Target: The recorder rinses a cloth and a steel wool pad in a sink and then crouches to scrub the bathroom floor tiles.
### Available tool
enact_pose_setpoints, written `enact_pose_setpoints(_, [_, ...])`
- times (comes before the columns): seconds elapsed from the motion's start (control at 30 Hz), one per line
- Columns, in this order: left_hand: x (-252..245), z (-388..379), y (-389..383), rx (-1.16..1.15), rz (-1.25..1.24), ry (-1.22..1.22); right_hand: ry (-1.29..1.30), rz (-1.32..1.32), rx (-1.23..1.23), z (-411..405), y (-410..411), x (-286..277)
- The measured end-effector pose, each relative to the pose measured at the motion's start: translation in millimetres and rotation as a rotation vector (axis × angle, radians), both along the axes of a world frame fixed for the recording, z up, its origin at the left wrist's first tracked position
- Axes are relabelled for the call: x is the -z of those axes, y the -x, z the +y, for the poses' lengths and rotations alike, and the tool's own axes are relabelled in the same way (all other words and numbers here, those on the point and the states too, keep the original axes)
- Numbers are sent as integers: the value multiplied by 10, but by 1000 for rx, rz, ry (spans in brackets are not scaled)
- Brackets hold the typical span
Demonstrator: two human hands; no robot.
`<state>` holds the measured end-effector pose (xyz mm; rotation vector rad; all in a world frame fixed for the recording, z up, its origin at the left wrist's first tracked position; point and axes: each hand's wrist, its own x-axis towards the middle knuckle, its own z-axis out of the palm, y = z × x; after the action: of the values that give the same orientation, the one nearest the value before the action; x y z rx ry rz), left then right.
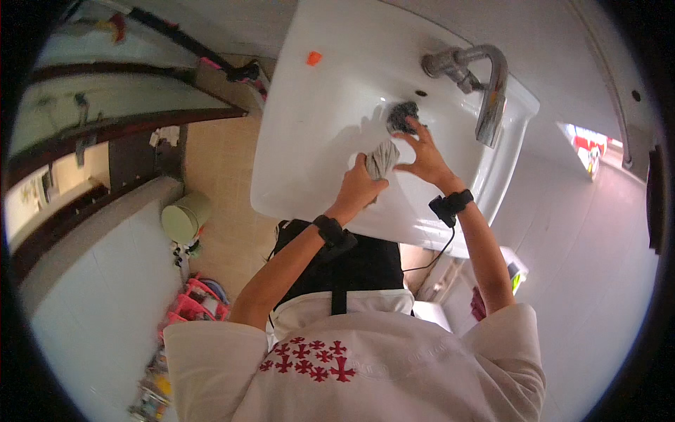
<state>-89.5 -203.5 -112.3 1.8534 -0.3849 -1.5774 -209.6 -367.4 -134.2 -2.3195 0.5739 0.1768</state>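
Note:
My left hand point(361, 191) grips a crumpled light grey cloth point(383, 159) low over the basin of a white washbasin point(311, 142). To its right, my right hand point(426, 158) has thumb and fingers spread, and nothing shows between them. Its fingertips are at the edge of a dark, wet-looking bundle point(403, 117) near the drain area; whether they touch it I cannot tell. The curved metal faucet point(493, 95) rises at the basin's back right. Both wrists wear black straps with small devices.
A small orange piece point(314, 58) lies on the basin's upper left. A dark hole point(421, 93) shows by the faucet's base. A pale green bin point(179, 222) and pink plastic items point(198, 303) stand on the floor at left. A black cable point(440, 256) hangs from my right wrist device.

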Motion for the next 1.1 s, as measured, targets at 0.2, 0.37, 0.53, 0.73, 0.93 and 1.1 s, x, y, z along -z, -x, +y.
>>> enact_pose_setpoints(0.2, [-263,199,-36,242,-837,154,60,307,43,-279,-70,424])
enact_pose_setpoints(0.37, [-588,702,36,462,-1095,31,162,7,139,-227,7,91])
enact_pose_setpoints(0.53, [-918,1202,7,-57,-902,175,377,52,83,-334,466,209])
enact_pose_setpoints(0.73, [-643,1378,47,-433,-980,422,126,-95,-409,-108,621,145])
enact_pose_setpoints(0.93, [-739,2200,-21,-563,-871,308,-76,228,-269,-255,601,294])
enact_pose_setpoints(1.1, [-712,3930,75,-766,-875,220,345,-139,-155,427,-117,-172])
